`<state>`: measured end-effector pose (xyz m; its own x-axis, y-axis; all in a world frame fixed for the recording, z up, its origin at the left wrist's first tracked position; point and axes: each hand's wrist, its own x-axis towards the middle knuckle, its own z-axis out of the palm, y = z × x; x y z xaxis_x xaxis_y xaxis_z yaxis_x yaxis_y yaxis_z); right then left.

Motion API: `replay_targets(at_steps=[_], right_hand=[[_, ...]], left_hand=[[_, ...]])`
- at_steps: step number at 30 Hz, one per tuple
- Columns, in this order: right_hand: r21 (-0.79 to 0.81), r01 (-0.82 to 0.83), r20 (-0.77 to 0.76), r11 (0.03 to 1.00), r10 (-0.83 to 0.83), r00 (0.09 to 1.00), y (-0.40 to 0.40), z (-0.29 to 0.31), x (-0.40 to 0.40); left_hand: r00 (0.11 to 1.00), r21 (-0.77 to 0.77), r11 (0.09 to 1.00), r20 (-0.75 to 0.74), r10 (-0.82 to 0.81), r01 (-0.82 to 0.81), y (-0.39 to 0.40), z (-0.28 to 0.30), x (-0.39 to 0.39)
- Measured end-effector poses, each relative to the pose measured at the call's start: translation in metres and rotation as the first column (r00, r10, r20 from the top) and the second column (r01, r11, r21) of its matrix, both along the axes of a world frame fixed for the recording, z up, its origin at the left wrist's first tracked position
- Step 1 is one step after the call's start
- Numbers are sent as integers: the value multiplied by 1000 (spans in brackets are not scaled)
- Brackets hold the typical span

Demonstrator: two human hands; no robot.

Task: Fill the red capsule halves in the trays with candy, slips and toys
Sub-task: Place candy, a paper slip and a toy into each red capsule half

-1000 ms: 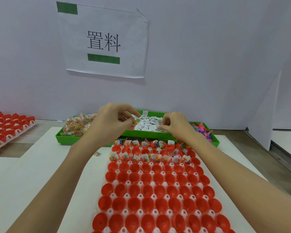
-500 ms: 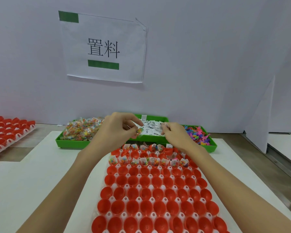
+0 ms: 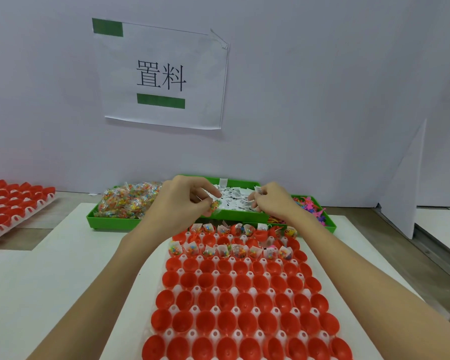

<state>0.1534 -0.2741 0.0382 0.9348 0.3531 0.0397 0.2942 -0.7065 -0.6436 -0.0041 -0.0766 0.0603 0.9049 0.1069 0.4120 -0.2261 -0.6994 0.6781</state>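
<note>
Left hand (image 3: 182, 201) grips candy packets (image 3: 215, 204); right hand (image 3: 272, 201) pinches a slip (image 3: 257, 189).

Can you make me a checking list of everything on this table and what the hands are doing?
Surface: white board on a wooden table.
Job's things: white tray of red plastic capsule halves, far rows filled, near rows empty; green plastic bin holding clear candy packets, white paper slips and colourful plastic toys.
Clutter: second tray of red halves at far left.
Grippers: left hand pinches a candy packet; right hand pinches a slip over the bin.
Cables: nothing seen.
Surroundings: white wall, paper sign with black characters and green bars, white folded panel at right.
</note>
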Motion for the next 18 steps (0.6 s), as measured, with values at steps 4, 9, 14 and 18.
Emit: replay_targets(at_steps=[4,9,14,18], right_hand=[[45,-57,18,997,56,998,-4,5,-14],[305,-195,66,932,183,981,-18,13,-57],[404,-296,3,865,323,947,-30,13,-103],[414,-298,42,860,309,950,-31,14,-113]], left_hand=[[1000,-11,1000,9,25,-25,-2,-2,1],[996,-184,981,64,66,-53,-13,-2,0],[986,-505,858,-71,-151,95,-28,8,-10],[993,-451,892,-86,-80,32,-35,9,-11]])
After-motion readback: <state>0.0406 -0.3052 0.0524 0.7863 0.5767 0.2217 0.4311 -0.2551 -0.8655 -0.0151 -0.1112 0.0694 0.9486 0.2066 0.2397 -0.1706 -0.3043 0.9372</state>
